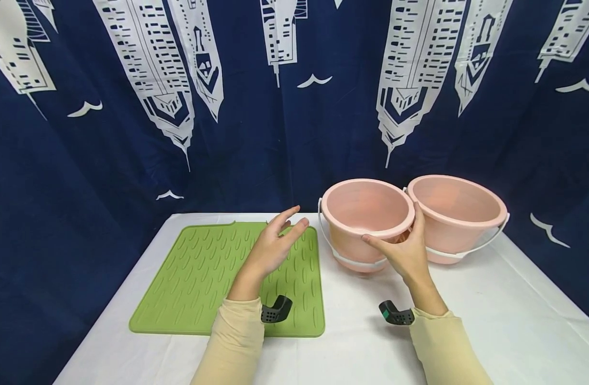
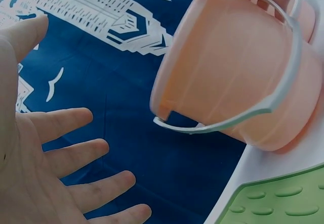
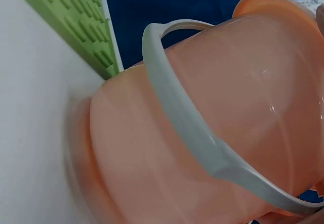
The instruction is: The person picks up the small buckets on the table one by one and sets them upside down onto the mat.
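Two pink buckets stand side by side at the back right of the white table. My right hand grips the rim of the left bucket at its right side, thumb on the near outer wall. That bucket's white handle hangs down along its near side. The right bucket is close behind my right hand, its own handle lowered too. My left hand hovers above the green mat, left of the gripped bucket and apart from it. In the left wrist view its fingers are spread, holding nothing.
The green ribbed mat lies on the left part of the white table. Behind the table hangs a dark blue curtain with white building prints. The bucket's left handle pivot sits near the mat's right edge.
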Available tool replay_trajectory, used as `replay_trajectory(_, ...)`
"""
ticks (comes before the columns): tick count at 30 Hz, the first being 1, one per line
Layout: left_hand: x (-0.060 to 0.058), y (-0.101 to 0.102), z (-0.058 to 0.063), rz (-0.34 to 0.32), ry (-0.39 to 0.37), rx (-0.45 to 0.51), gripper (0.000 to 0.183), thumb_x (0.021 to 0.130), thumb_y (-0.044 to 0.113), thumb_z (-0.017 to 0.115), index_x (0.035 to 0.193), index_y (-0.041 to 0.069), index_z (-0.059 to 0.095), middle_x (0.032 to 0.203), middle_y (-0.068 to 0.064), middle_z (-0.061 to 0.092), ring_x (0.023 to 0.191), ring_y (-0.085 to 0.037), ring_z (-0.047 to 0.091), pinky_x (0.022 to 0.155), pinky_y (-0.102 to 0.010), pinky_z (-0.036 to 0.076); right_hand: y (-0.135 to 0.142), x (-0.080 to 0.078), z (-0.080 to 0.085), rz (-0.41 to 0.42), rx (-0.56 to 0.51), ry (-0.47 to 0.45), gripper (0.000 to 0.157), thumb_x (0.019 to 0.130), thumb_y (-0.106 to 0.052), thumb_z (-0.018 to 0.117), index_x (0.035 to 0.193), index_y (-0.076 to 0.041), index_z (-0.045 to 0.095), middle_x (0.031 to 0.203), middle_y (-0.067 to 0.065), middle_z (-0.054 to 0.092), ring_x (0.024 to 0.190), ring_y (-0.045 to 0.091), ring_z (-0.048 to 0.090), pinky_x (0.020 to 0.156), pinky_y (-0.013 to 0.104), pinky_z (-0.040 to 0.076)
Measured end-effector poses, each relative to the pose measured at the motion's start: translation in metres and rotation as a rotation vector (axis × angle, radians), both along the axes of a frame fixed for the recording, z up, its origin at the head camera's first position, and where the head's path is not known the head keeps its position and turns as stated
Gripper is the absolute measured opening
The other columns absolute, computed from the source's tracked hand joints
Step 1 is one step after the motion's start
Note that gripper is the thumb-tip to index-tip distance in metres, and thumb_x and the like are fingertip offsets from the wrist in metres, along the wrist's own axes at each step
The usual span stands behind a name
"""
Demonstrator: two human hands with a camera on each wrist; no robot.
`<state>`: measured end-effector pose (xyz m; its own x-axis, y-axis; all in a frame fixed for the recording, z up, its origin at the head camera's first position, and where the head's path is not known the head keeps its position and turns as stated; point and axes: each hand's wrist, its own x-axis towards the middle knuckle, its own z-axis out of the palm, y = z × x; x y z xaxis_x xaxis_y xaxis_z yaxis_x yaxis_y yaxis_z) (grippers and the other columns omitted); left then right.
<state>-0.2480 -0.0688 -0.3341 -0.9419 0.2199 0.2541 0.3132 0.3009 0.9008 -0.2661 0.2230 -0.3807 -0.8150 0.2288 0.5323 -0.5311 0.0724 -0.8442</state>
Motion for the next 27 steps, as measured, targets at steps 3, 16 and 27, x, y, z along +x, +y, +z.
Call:
replay_trajectory(3, 0.000, 0.000, 0.000, -0.002, 0.007, 0.003, 0.066, 0.095, 0.063, 0.056, 0.151, 0.030, 0.047, 0.156, 0.006, 0.039, 0.142, -0.027, 0.038, 0.107, -0.057, 0.039, -0.002, 0.002, 0.005, -0.001, -0.002, 0.002, 0.124, 0.063, 0.012, 0.090, 0.159, -0.025, 0.021, 0.157, 0.010, 0.030, 0.135, 0.037, 0.038, 0.104, 0.024, 0.042)
replay_trajectory(16, -0.001, 0.001, -0.001, -0.038, 0.104, 0.109, 0.106, 0.077, 0.048, 0.086, 0.160, 0.035, 0.023, 0.164, 0.003, 0.019, 0.145, -0.025, 0.031, 0.114, -0.049, 0.032, -0.023, 0.025, 0.032, 0.037, 0.081, -0.022, 0.132, 0.063, 0.013, 0.090, 0.162, -0.026, 0.011, 0.163, -0.001, 0.021, 0.143, 0.029, 0.030, 0.111, 0.044, 0.037)
replay_trajectory(27, -0.004, -0.003, -0.006, -0.096, 0.105, 0.212, 0.135, 0.063, 0.035, 0.098, 0.163, 0.031, 0.008, 0.161, 0.000, 0.025, 0.139, -0.025, 0.037, 0.111, -0.047, 0.034, -0.035, 0.030, 0.030, 0.219, 0.111, 0.097, 0.132, 0.056, 0.021, 0.087, 0.162, -0.015, 0.016, 0.160, 0.008, 0.027, 0.139, 0.033, 0.034, 0.104, 0.029, 0.044)
